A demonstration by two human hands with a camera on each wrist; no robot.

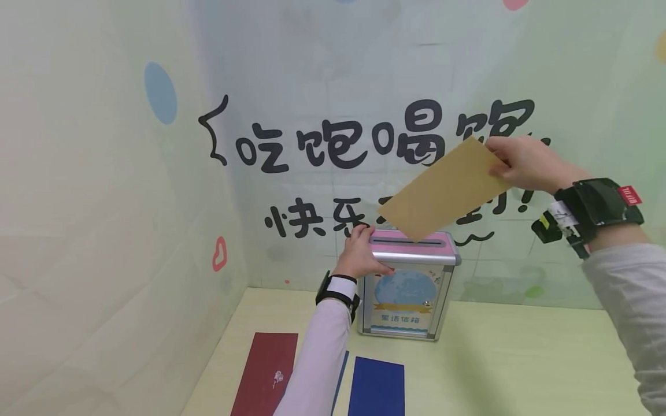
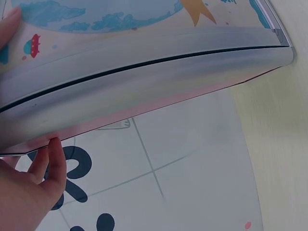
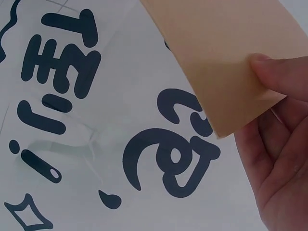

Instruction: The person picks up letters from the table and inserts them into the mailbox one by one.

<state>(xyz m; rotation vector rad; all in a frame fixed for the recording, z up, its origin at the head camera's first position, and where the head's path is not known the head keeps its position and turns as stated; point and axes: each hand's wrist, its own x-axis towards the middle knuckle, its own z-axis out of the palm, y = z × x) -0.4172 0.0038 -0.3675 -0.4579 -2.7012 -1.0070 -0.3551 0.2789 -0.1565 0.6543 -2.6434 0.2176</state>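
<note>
While the left hand (image 1: pixel 361 254) clamps the near-left top edge of the box (image 1: pixel 408 289) on the table (image 1: pixel 520 358), the right hand (image 1: pixel 520 162) pinches the upper corner of the tan envelope (image 1: pixel 447 193), its lower corner hanging just over the slot (image 1: pixel 408 241). Best bet: level that lower edge parallel to the slot, then feed straight down. Keep the box pinned so it doesn't tip.

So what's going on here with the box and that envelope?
A person's right hand pinches a tan envelope by one corner, its low corner just above the slot in the pink top of a small letter box. The left hand grips the box's top edge. The box stands on a pale table, where a red envelope and a blue envelope lie flat.
</note>
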